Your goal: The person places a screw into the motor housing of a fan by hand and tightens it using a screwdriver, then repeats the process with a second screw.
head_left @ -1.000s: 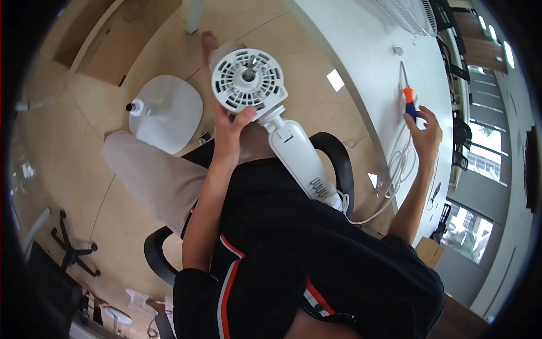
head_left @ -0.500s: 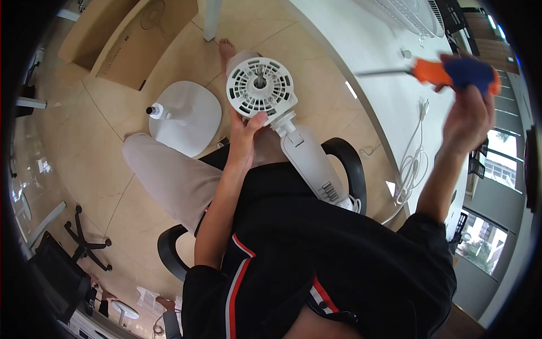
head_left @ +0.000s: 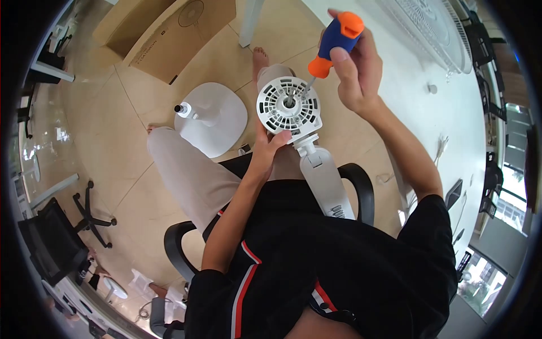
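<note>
A white fan motor housing (head_left: 289,105) with a slotted round face and a metal shaft rests over my lap. My left hand (head_left: 267,151) grips its lower left edge, thumb on the front, other fingers hidden behind. The white fan neck (head_left: 326,182) extends from the housing down to my waist. My right hand (head_left: 359,70) is wrapped round the handle of an orange and blue screwdriver (head_left: 341,40). The screwdriver's shaft points down at the upper right of the housing's face; whether its tip touches a screw is too small to tell.
A white round-cornered fan base (head_left: 217,127) stands on the floor at left, near an open cardboard box (head_left: 186,42). On the white table (head_left: 403,110) at right lie a fan grille (head_left: 432,28) and a cable. Chair armrests (head_left: 361,192) flank me. Another person sits at lower left.
My right hand has brought the screwdriver left from over the table to the housing, its shaft now angled down. The view has shifted, while my left hand keeps its hold.
</note>
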Available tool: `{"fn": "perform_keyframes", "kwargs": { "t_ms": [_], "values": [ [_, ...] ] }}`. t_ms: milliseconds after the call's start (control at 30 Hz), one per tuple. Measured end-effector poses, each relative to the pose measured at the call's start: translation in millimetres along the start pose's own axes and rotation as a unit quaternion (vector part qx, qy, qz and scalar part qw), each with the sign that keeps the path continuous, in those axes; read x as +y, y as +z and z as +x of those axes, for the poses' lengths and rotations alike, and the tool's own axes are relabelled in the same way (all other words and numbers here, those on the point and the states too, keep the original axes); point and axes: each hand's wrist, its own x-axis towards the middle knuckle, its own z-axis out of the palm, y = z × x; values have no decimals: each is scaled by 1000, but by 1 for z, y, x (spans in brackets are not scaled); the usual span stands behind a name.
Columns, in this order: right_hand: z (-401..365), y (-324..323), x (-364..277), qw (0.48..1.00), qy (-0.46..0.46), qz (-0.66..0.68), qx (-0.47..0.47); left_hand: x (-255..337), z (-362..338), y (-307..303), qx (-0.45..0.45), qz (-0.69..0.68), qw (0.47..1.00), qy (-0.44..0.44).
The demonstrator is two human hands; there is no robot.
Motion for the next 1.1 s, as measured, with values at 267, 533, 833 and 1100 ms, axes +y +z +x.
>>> {"fn": "perform_keyframes", "kwargs": {
  "t_ms": [267, 533, 833, 1100],
  "values": [
    [-3, -19, -17, 990, 78, -85, -80, -7, 1, -4, -19, 30, 999, -3],
    [0, -9, -16, 981, 92, -106, -132, -2, -1, 0, -10, 34, 999, -8],
    [3, -11, -23, 974, 124, -118, -149, 3, -2, 6, -12, 33, 999, -2],
    [1, -10, -19, 982, 102, -86, -135, 1, -2, 1, -4, 53, 998, -13]
  ]
}}
